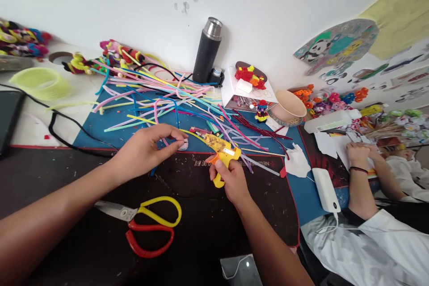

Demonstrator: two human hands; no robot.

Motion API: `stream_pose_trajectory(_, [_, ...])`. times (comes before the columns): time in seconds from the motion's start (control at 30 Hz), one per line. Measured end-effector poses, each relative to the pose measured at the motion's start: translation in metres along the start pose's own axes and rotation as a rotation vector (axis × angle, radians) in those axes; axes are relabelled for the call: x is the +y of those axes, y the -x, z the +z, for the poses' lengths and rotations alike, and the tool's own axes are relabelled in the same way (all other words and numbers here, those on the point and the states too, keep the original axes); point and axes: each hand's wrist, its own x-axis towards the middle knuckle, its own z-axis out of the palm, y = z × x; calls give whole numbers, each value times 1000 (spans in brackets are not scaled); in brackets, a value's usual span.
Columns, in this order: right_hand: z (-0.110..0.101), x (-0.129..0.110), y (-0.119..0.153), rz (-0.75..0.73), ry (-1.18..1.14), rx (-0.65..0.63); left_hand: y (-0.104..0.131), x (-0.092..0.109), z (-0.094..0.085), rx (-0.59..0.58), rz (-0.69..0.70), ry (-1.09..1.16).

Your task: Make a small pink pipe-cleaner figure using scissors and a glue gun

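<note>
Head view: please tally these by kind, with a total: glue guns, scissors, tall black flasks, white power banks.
Glue gun: 1
Pair of scissors: 1
Tall black flask: 1
White power bank: 1
Total: 4

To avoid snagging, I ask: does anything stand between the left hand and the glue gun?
A yellow pipe cleaner shows in the gap between left hand and glue gun; whether it blocks is unclear.

Tbl (pixel 27 138) has blk mat (pixel 214 228) w/ scissors (pixel 132 213), pipe cleaners (pixel 161 87) & flask (pixel 206 56) behind.
</note>
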Motion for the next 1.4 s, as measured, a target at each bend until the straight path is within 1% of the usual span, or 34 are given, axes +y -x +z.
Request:
stream_pose_trajectory(0.13, [-3, 0, -6, 62, -60, -42, -12, -10, -5, 82, -53, -25])
stream_pose_trajectory(0.2, [-3, 0, -10, 92, -85, -60, -13, -14, -6, 116, -90, -24])
stream_pose_trajectory(0.3, [0, -1, -14, 128, -84, -88, -12, -21, -6, 144, -101, -20])
stream_pose_trajectory(0.4, [4, -1, -14, 154, -71, -75, -10, -29, -4, 173, -122, -8])
stream_pose_trajectory(0.57, [6, -2, -11, 151, -84, -70, -8, -37, -2, 169, -152, 1])
stream_pose_trajectory(0.73, [6, -2, -12, 122, -53, -99, -8, -32, -4, 137, -154, -15])
stream_pose_trajectory(0.83, [6, 0, -12, 117, -30, -88, -8, -31, -5, 111, -134, -23])
stream_pose_trajectory(1.03, [7, 4, -9, 104, 73, -40, -9, -33, -4, 93, -143, -50])
stream_pose_trajectory(1.3, [10, 8, -5, 74, 210, -13, -10, -35, -2, 74, -147, 32])
stream_pose_trajectory(1.4, [10, 11, -5, 60, 249, 5, -11, -36, -1, 63, -142, 26])
